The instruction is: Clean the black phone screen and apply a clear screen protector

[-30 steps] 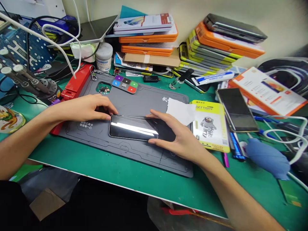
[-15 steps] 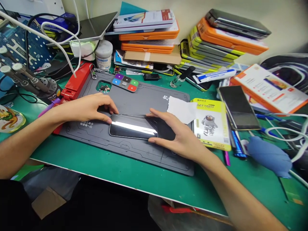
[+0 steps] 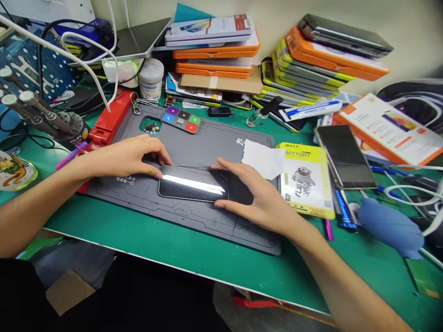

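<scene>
Behind the front edge of the green table (image 3: 138, 240), a grey mat (image 3: 200, 143) lies flat. At the mat's right edge lies a yellow box (image 3: 323, 173). The right hand (image 3: 258, 191) spans the phone (image 3: 190, 186); its grip holds both long edges near the right end. The left hand (image 3: 138, 154) touches the far left corner by the thumb; whether its grip closes there cannot be told. The phone lies dark glass up on the mat. White paper (image 3: 263, 159) covers part of the mat's right edge. A multicoloured pad (image 3: 182, 120) sits at the mat's far edge.
</scene>
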A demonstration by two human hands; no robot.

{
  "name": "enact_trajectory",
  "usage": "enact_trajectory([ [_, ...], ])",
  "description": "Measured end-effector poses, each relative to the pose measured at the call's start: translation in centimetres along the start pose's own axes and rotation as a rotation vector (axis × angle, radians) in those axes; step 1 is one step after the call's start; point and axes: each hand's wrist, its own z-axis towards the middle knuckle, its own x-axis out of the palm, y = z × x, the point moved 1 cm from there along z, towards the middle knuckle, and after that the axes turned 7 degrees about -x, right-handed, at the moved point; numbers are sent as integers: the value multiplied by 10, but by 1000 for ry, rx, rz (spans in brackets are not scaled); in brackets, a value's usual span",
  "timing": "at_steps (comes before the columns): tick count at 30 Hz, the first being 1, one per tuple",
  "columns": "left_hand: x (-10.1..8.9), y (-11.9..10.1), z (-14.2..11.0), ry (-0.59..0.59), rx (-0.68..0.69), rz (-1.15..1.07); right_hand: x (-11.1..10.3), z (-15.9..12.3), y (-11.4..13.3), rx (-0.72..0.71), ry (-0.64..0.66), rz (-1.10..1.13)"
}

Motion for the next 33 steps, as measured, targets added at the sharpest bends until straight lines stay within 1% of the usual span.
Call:
enact_trajectory([
  [14,-1,-2,-1,-12,17,18,0,2,0,-65,1,-31],
  [22,-5,-6,-1,40,-6,64,0,3,2,-96,12,-87],
  [29,-4,2,2,32,-11,61,1,4,3,-115,11,-102],
  [33,-3,3,1,29,-19,70,2,4,2,-123,12,-108],
])
